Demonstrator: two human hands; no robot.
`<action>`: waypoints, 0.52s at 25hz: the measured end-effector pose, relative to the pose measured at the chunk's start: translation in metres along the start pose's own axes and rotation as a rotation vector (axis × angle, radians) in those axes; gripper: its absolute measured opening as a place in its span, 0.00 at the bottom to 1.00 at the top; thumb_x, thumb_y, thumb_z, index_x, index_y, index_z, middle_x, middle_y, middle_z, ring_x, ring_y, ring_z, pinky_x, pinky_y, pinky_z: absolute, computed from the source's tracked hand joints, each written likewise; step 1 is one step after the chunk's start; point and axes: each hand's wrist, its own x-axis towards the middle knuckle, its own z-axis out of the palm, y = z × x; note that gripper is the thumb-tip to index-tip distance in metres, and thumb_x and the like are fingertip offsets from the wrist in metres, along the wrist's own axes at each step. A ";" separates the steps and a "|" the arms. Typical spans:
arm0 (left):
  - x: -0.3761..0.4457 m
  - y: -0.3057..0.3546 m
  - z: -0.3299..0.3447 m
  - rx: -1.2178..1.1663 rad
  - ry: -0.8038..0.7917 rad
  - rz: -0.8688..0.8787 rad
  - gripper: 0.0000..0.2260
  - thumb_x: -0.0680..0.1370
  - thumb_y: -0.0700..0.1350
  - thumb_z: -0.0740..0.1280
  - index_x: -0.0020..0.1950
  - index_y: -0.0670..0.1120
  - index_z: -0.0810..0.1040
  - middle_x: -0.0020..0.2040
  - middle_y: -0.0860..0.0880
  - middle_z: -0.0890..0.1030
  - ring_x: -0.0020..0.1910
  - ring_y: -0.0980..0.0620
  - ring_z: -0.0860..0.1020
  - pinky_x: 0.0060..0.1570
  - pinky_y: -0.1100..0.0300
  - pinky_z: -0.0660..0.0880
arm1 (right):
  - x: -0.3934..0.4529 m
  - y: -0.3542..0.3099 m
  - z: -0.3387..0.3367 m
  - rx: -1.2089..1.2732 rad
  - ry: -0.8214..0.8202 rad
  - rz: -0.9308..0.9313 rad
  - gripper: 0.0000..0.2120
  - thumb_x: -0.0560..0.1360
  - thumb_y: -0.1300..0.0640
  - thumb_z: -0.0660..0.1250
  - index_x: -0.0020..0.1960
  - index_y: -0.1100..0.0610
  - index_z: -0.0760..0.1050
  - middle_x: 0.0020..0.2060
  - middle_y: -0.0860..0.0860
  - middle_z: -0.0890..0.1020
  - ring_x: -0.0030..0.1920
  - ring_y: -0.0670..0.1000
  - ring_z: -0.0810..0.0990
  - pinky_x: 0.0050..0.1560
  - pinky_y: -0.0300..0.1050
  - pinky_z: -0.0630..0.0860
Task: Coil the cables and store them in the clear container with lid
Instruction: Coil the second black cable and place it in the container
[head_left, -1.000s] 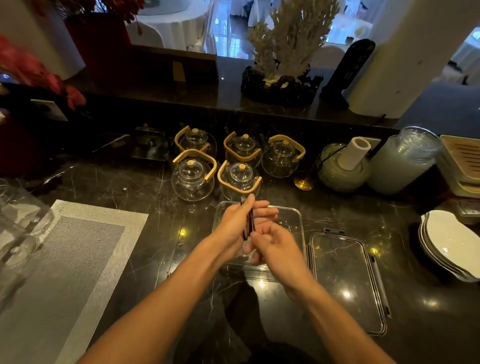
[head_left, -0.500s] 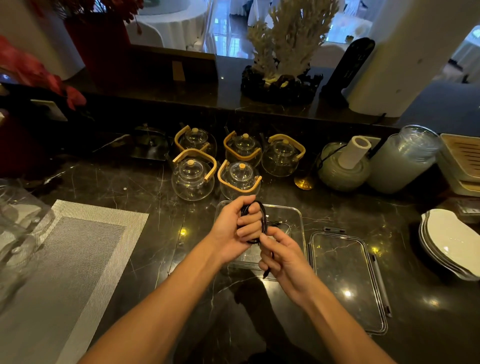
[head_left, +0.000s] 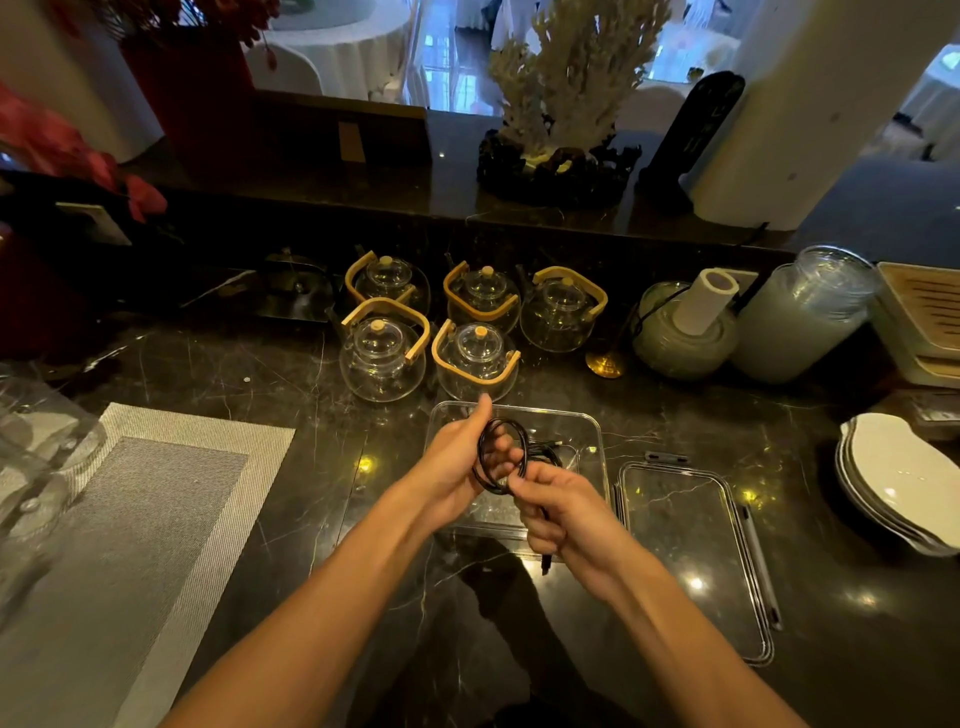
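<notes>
Holding a black cable (head_left: 501, 456) wound into a small round coil, I have both hands over the clear container (head_left: 592, 441), which sits on the dark marble countertop (head_left: 291, 374) toward its middle, a little in from the near edge. My left hand (head_left: 457, 467) is closed around the left side of the coil, fingers curled through the loop and thumb stretched up along its far side. My right hand (head_left: 566, 512) pinches the coil at its lower right, fingers folded shut on the strands, and the loose tail of the cable drops out below this hand, its plug end hanging just above the counter near the container's near rim. The coil stands nearly upright between my hands, above the container and not resting in it. Inside the container, behind the coil, lies more dark cable (head_left: 545, 447), though I cannot tell how much. The container's lid (head_left: 691, 551) lies flat on the counter just to the right of the container, beside it and not on it. Past the container's far rim stand five glass teapots (head_left: 382, 353) with wooden handles. A woven grey placemat (head_left: 130, 519) covers the counter's near left corner, and a stack of white plates (head_left: 904, 478) sits by the right edge.
</notes>
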 end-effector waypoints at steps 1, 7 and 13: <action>0.000 -0.001 -0.001 0.037 -0.005 -0.013 0.17 0.82 0.55 0.63 0.42 0.44 0.75 0.31 0.49 0.77 0.33 0.52 0.81 0.34 0.64 0.79 | 0.001 0.001 -0.003 -0.037 -0.014 0.032 0.06 0.80 0.61 0.68 0.45 0.58 0.72 0.30 0.49 0.68 0.24 0.44 0.59 0.26 0.39 0.53; -0.005 0.003 -0.009 0.154 -0.143 -0.139 0.18 0.82 0.55 0.64 0.47 0.41 0.79 0.31 0.51 0.68 0.28 0.56 0.69 0.29 0.64 0.69 | 0.003 0.003 -0.016 -0.156 0.015 0.108 0.10 0.79 0.61 0.69 0.41 0.56 0.71 0.28 0.49 0.68 0.23 0.44 0.58 0.25 0.39 0.52; 0.000 0.010 -0.002 0.015 -0.142 -0.060 0.17 0.85 0.52 0.59 0.39 0.45 0.72 0.24 0.55 0.60 0.19 0.60 0.58 0.19 0.68 0.54 | -0.005 -0.005 -0.006 -0.288 -0.089 0.011 0.08 0.80 0.58 0.70 0.52 0.62 0.75 0.30 0.51 0.75 0.26 0.46 0.70 0.28 0.38 0.68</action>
